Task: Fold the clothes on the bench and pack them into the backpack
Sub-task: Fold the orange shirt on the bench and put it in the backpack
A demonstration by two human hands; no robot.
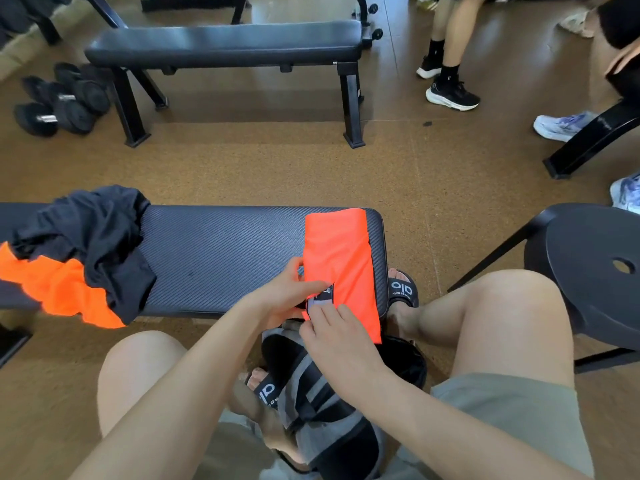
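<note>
A padded bench (221, 251) runs left to right in front of a seated person. A folded garment (341, 261) lies on its right end, overhanging the near edge, with both hands at its near end. A heap of clothes (79, 251) sits on the left end. A backpack (325, 407) stands between the person's knees. A second bench (225, 43) stands behind, dumbbells (59, 98) to its left.

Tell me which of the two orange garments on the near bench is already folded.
The orange garment at the right end of the near bench, under both hands, is folded into a narrow strip. The other orange garment lies crumpled at the left end beneath the black clothes.
</note>
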